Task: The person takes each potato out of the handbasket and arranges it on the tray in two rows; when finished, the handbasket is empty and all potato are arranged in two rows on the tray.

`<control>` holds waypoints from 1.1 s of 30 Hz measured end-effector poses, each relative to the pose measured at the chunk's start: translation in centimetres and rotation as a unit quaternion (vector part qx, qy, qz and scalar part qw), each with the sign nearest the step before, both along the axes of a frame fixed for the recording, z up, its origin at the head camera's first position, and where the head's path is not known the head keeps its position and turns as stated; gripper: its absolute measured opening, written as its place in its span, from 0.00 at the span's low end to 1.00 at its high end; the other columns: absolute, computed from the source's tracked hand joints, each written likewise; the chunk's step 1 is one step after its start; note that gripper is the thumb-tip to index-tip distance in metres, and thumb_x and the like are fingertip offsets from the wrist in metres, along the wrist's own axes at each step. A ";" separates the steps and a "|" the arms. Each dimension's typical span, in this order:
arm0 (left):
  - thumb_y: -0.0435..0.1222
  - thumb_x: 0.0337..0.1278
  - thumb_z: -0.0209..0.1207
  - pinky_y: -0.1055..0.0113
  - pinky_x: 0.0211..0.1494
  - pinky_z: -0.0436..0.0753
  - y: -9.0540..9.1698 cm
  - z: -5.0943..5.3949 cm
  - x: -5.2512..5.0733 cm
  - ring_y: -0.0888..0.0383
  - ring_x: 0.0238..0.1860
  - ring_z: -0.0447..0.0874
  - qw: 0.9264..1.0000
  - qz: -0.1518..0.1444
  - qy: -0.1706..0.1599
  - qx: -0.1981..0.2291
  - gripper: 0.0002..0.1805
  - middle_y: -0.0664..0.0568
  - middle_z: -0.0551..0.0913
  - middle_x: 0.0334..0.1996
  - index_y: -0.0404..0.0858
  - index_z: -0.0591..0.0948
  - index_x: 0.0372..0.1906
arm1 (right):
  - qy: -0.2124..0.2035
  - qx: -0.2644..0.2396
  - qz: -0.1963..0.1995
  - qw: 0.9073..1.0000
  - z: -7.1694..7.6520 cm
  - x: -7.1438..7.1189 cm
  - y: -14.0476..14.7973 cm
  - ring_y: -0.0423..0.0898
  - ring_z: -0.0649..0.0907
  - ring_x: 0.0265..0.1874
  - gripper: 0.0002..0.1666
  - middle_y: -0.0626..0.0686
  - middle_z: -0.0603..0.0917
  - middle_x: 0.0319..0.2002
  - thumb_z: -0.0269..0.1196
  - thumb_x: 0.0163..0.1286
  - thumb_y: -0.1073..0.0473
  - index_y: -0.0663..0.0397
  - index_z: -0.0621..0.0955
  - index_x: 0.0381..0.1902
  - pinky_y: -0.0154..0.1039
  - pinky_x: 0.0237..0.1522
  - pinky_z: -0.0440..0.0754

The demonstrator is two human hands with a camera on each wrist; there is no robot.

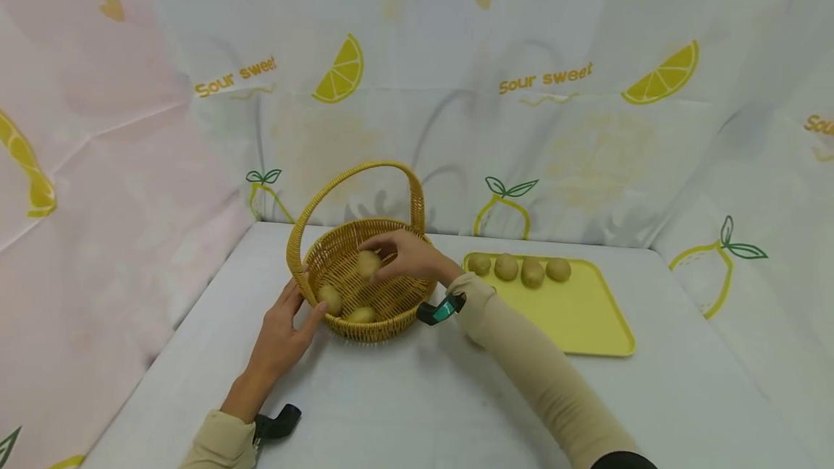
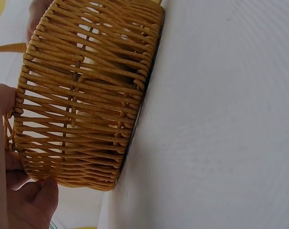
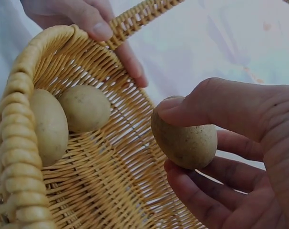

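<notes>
A yellow wicker basket (image 1: 378, 334) with a tall arched handle stands on the white-covered table. At its left side my left hand (image 1: 283, 339) grips the rim by the foot of the handle, with the thumb over the edge. Over the basket's inside, my right hand (image 1: 415, 255) pinches a potato (image 3: 185, 140) between thumb and fingers. Two more potatoes lie in the basket near its front left wall, one paler and round (image 1: 329, 300), the other (image 1: 361, 315) partly hidden by the rim. In the left wrist view, the woven side (image 2: 82, 105) fills much of the picture.
To the right lies a yellow tray (image 1: 586, 320) with several potatoes (image 1: 532, 273) in a row along its back edge. My right sleeve (image 1: 541, 375) crosses over the tray's left part. A printed cloth backdrop (image 1: 449, 129) rises behind the table.
</notes>
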State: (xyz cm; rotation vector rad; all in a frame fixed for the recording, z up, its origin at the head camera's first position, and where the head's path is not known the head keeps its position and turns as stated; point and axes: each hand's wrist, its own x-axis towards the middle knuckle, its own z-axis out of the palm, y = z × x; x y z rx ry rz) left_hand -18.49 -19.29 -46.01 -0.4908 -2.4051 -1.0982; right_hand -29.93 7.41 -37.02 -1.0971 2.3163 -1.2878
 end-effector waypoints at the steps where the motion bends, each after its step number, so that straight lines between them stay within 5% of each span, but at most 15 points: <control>1: 0.38 0.74 0.63 0.74 0.70 0.63 0.0 0.0 0.0 0.38 0.71 0.70 1.000 0.001 0.000 0.000 0.38 0.40 0.61 0.79 0.30 0.62 0.80 | -0.002 -0.004 -0.002 1.000 0.1 0.0 0.2 0.45 0.83 0.54 0.35 0.50 0.84 0.59 0.78 0.60 0.64 0.57 0.82 0.66 0.38 0.55 0.82; 5: 0.37 0.74 0.63 0.75 0.71 0.62 0.2 0.1 0.2 0.37 0.71 0.69 1.000 0.000 0.001 0.005 0.38 0.40 0.61 0.79 0.30 0.62 0.80 | -0.006 -0.021 -0.003 1.000 0.4 0.0 1.3 0.48 0.83 0.55 0.36 0.52 0.83 0.60 0.77 0.60 0.66 0.61 0.80 0.67 0.40 0.55 0.83; 12: 0.38 0.74 0.63 0.44 0.69 0.70 0.6 -0.3 0.5 0.38 0.71 0.69 1.000 0.005 -0.006 0.000 0.37 0.40 0.60 0.79 0.30 0.63 0.79 | -0.014 -0.041 -0.017 0.999 1.0 0.3 3.6 0.49 0.84 0.55 0.37 0.53 0.82 0.61 0.78 0.60 0.65 0.61 0.80 0.67 0.43 0.57 0.83; 25: 0.38 0.73 0.64 0.42 0.69 0.69 1.6 0.0 0.9 0.39 0.74 0.66 1.000 -0.002 -0.002 0.000 0.37 0.41 0.59 0.80 0.29 0.64 0.78 | -0.017 -0.070 -0.055 0.996 1.9 1.7 7.6 0.54 0.82 0.56 0.35 0.56 0.82 0.60 0.75 0.60 0.70 0.64 0.80 0.67 0.47 0.57 0.83; 33: 0.38 0.72 0.64 0.56 0.75 0.65 2.0 -0.2 1.0 0.39 0.73 0.66 1.000 0.008 0.004 -0.007 0.38 0.41 0.59 0.79 0.29 0.64 0.79 | -0.009 -0.081 -0.076 0.994 1.9 2.5 10.4 0.56 0.81 0.57 0.36 0.58 0.80 0.61 0.75 0.60 0.70 0.67 0.78 0.67 0.48 0.59 0.82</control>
